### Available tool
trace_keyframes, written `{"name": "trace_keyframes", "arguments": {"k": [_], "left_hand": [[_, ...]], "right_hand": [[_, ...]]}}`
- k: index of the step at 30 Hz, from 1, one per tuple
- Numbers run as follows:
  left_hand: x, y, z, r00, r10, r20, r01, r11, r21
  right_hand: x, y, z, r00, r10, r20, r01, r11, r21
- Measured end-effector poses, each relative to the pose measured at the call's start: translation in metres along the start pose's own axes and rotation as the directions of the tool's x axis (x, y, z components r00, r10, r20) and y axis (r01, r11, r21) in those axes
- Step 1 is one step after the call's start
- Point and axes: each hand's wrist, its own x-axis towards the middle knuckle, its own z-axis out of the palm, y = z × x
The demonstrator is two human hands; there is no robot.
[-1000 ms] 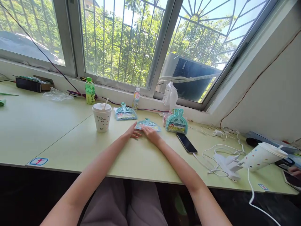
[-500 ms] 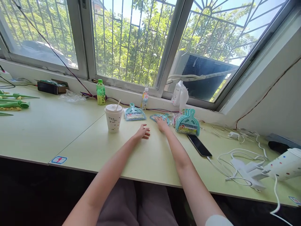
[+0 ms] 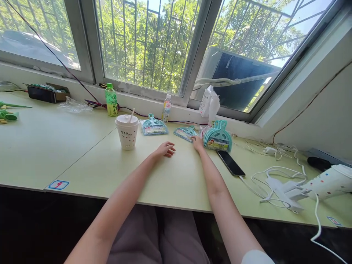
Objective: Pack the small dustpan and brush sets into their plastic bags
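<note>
Teal mini dustpan-and-brush set lies flat towards the back of the pale tabletop, with its label facing up. The right hand is at its right end, fingers bent; whether they grip the set or only touch it, I cannot tell. That hand has little room on its right, where a stack of matching dustpans stands just beside it, with a black phone in front.

The left hand is half open and holds nothing, its fingers loosely curled well short of the set. Tabletop stretches between the two forearms down to the front edge. Leftward, a lidded paper cup stands well inside that edge, near a seam running across the table.

Behind, another dustpan set and a small bottle stand close to the window wall. A white power strip takes up the right side.
</note>
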Motion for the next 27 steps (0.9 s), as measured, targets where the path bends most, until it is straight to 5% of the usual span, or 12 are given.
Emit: {"name": "trace_keyframes", "arguments": {"k": [6,9,12,19,27], "left_hand": [[-0.003,0.003,0.002,1.000,0.005,-0.012,-0.004,1.000,0.025],[-0.002,0.002,0.002,1.000,0.004,-0.018,-0.004,1.000,0.027],[-0.001,0.001,0.003,1.000,0.016,-0.006,-0.016,0.999,0.040],[0.001,-0.001,0.004,0.999,0.048,0.002,-0.048,0.994,0.095],[0.003,-0.006,0.001,0.999,0.054,0.007,-0.054,0.996,0.067]], "right_hand": [[-0.004,0.004,-0.011,0.997,-0.076,-0.008,0.076,0.997,0.004],[-0.012,-0.005,-0.015,0.968,-0.241,-0.068,0.218,0.945,-0.243],[-0.019,-0.022,-0.014,0.927,-0.373,0.022,0.339,0.816,-0.468],[-0.029,-0.050,-0.002,0.979,-0.198,0.041,0.193,0.852,-0.487],[-0.020,-0.051,0.005,0.997,-0.049,0.058,0.074,0.813,-0.578]]}}
